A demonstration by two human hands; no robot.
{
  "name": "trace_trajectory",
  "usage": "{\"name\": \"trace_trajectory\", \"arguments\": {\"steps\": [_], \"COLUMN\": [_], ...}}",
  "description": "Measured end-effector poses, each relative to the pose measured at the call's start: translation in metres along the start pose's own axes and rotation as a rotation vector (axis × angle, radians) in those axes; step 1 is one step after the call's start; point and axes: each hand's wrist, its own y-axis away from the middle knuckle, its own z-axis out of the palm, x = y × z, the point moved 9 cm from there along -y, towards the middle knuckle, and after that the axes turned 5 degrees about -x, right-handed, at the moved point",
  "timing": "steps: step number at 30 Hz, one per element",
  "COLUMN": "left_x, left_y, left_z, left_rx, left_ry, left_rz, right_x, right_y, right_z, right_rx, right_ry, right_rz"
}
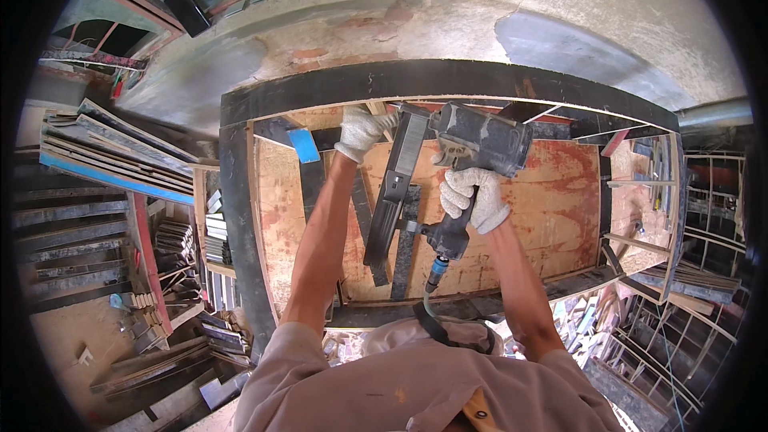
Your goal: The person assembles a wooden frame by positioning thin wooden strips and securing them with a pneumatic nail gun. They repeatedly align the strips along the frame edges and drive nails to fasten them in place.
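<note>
My right hand (475, 199), in a knitted glove, is closed around the handle of a black pneumatic nail gun (480, 135). The gun's long magazine (393, 186) slants down to the left, and an air hose (428, 303) joins the handle's base. Its nose is at the frame's far side, close to my left hand. My gloved left hand (361, 132) rests at a short light wooden piece (378, 114) against the far rail; its fingertips are partly hidden, so its grip is unclear. Under both hands lies a stained plywood panel (552, 210) within a dark-edged wooden frame (450, 78).
Dark wood strips (407, 240) lie on the panel, and a blue-faced piece (304, 145) is near the far left corner. Stacked boards (120, 153) stand at left. More slatted frames (666, 336) are at right. A plastered wall (420, 24) rises beyond.
</note>
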Motion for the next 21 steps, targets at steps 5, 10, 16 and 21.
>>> {"name": "trace_trajectory", "arguments": {"steps": [5, 10, 16, 21], "left_x": [-0.011, -0.018, -0.01, -0.048], "left_y": [0.01, 0.011, 0.009, 0.012], "left_z": [0.003, 0.005, 0.003, -0.001], "left_rx": [0.042, 0.026, -0.014, -0.038], "left_ry": [0.173, 0.133, 0.323, 0.472], "left_rz": [-0.101, -0.137, -0.113, -0.206], "right_x": [0.001, -0.002, 0.0, 0.001], "right_y": [-0.003, -0.004, -0.005, -0.006], "right_z": [-0.009, 0.003, -0.005, -0.008], "right_rx": [0.033, 0.015, -0.007, 0.02], "right_ry": [0.04, 0.028, -0.01, 0.043], "right_rz": [0.013, 0.023, 0.041, 0.039]}}
